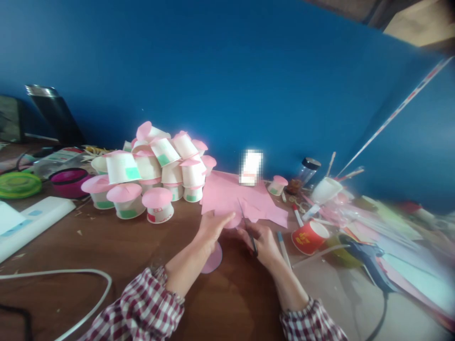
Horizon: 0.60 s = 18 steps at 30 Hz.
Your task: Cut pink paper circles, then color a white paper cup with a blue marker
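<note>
My left hand (214, 228) pinches a pink paper circle (232, 220) between thumb and fingers. In my right hand (262, 242) is a pair of scissors (249, 232) with dark handles, its blades pointing up and away beside the circle's right edge. Under my left wrist, on the brown table (170, 284), lies a second pink paper disc (213, 260). Beyond both hands are pink paper sheets (222, 192) with cut scraps on top. To the left stands a stack of upturned white paper cups (122, 168) topped with pink paper pieces.
A red paper cup (308, 239), a marker (283, 248) and a glue gun (371, 260) lie to the right. One small pink-topped cup (277, 185) stands near the blue wall (213, 71). A white power strip (39, 225) and white cable (103, 289) occupy the left side.
</note>
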Each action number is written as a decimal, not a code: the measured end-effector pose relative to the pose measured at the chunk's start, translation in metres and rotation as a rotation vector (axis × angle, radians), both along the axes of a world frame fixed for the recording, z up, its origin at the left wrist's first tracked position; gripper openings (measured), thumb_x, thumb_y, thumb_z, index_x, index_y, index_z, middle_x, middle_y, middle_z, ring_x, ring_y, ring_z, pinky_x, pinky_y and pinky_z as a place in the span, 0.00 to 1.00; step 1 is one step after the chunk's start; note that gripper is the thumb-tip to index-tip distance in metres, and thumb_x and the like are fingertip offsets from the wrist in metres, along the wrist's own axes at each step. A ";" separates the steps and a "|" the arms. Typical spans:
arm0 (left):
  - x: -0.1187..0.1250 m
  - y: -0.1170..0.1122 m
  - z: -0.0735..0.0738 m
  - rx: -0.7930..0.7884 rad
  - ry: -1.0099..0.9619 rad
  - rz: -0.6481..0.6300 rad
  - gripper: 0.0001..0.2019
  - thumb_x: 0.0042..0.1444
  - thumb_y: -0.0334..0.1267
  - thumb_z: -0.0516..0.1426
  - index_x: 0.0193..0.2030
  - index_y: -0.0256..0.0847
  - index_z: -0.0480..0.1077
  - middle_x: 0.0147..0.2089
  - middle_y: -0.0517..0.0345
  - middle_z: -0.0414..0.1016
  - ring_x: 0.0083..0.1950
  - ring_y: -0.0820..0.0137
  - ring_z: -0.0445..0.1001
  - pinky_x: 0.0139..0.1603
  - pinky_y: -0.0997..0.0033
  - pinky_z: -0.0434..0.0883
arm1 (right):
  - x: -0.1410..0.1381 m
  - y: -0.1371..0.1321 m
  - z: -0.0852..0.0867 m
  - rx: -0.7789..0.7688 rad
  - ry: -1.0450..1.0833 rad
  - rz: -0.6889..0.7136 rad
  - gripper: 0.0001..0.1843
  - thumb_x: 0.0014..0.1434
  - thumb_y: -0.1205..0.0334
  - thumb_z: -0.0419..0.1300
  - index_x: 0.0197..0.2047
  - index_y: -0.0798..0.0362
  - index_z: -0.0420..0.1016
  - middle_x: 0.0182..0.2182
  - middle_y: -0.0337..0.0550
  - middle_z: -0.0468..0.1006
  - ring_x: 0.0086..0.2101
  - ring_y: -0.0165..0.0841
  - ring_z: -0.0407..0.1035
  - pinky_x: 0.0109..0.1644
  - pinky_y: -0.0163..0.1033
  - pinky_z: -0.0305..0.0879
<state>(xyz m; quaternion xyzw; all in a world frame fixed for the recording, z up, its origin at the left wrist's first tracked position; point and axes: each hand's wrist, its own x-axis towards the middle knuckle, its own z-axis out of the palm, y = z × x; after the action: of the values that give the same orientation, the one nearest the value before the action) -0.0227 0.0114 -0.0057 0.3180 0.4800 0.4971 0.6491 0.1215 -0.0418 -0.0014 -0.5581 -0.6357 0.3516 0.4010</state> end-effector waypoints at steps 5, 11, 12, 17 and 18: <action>0.001 -0.001 0.002 -0.005 0.008 0.007 0.21 0.34 0.40 0.68 0.37 0.34 0.74 0.33 0.46 0.79 0.33 0.61 0.77 0.32 0.67 0.72 | -0.001 0.000 -0.001 -0.006 0.014 -0.002 0.13 0.52 0.55 0.62 0.24 0.55 0.68 0.14 0.31 0.61 0.15 0.24 0.55 0.18 0.30 0.48; 0.000 -0.002 0.004 0.001 0.026 0.025 0.18 0.34 0.39 0.68 0.34 0.35 0.75 0.31 0.48 0.79 0.33 0.61 0.77 0.31 0.68 0.71 | -0.002 0.002 -0.002 -0.049 0.058 0.013 0.13 0.52 0.56 0.62 0.24 0.55 0.67 0.14 0.31 0.61 0.14 0.23 0.55 0.17 0.28 0.49; 0.000 -0.002 0.004 0.003 0.022 0.021 0.18 0.34 0.39 0.68 0.34 0.35 0.75 0.32 0.48 0.79 0.34 0.60 0.77 0.32 0.68 0.71 | -0.002 0.002 -0.002 -0.061 0.062 0.011 0.13 0.52 0.56 0.62 0.25 0.55 0.67 0.14 0.31 0.61 0.14 0.23 0.55 0.17 0.28 0.49; 0.000 0.001 -0.001 0.021 0.021 -0.018 0.19 0.35 0.40 0.68 0.35 0.35 0.76 0.33 0.47 0.79 0.35 0.60 0.77 0.35 0.66 0.71 | -0.002 0.000 -0.001 -0.075 0.069 0.009 0.12 0.52 0.57 0.62 0.24 0.54 0.67 0.14 0.31 0.62 0.14 0.23 0.55 0.17 0.28 0.49; 0.000 0.001 -0.003 0.024 0.017 -0.024 0.19 0.34 0.40 0.68 0.35 0.34 0.76 0.33 0.47 0.79 0.35 0.60 0.77 0.35 0.66 0.71 | -0.002 0.000 -0.002 -0.076 0.074 0.011 0.12 0.52 0.57 0.62 0.24 0.54 0.66 0.14 0.31 0.62 0.14 0.23 0.56 0.17 0.28 0.49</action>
<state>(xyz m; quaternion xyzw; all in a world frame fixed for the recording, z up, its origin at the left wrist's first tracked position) -0.0228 0.0128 -0.0083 0.3355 0.4756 0.4923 0.6472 0.1200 -0.0423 -0.0031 -0.5559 -0.6097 0.3982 0.4008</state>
